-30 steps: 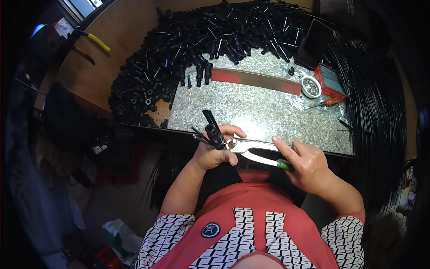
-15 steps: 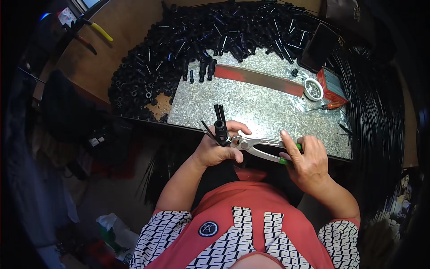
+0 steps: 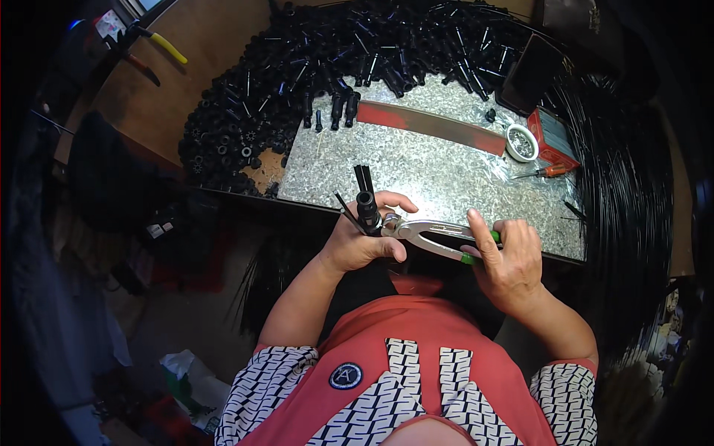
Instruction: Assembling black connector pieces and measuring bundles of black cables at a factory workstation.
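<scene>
My left hand (image 3: 348,247) is closed around a black tubular fitting (image 3: 366,211) just off the front edge of the slab. Thin black rods (image 3: 363,178) rise beside the fitting, with another sticking out at its left. The forefinger and thumb of this hand reach out past the fitting on either side of the plier jaws. My right hand (image 3: 512,266) grips steel pincer pliers (image 3: 435,226) by their green-tipped handles, its forefinger lying along the outside. The jaws meet the right side of the fitting; what sits between them is too small to make out.
A speckled stone slab (image 3: 416,178) bears a long red-and-grey bar (image 3: 428,128), a white cup of small metal bits (image 3: 521,143), a red box (image 3: 552,137) and an orange-handled screwdriver (image 3: 550,171). Black parts (image 3: 297,82) heap behind and left; long black rods (image 3: 625,163) hang at right.
Both hands, the fitting and the pliers have shifted slightly away from my body. The plier handles sit a little higher in view. Both holds are unchanged.
</scene>
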The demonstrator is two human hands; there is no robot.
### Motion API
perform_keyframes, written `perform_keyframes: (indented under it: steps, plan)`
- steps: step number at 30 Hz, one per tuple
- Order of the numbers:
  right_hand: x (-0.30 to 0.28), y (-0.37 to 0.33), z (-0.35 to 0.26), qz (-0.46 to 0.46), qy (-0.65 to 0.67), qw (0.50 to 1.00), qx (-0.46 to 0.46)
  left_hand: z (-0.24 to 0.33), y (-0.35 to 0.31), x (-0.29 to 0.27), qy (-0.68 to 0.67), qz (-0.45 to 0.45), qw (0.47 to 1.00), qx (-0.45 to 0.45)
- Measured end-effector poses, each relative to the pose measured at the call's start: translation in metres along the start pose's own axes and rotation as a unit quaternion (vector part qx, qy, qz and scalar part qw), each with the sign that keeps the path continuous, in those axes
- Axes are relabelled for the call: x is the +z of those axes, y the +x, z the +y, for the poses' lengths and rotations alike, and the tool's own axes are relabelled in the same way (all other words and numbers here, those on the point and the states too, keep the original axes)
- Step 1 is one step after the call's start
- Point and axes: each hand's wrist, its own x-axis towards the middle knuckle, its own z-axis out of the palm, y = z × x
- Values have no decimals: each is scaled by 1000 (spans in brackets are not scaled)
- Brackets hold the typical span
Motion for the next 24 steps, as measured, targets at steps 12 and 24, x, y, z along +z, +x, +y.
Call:
perform_keyframes:
  steps: [12, 24]
  plan:
    - [-7, 1, -1, -53, 18, 998, 0, 5, -3, 10, 83, 66, 993, -48]
    - [-25, 3, 2, -85, 118, 989, 28, -1, -2, 2, 153, 54, 986, 44]
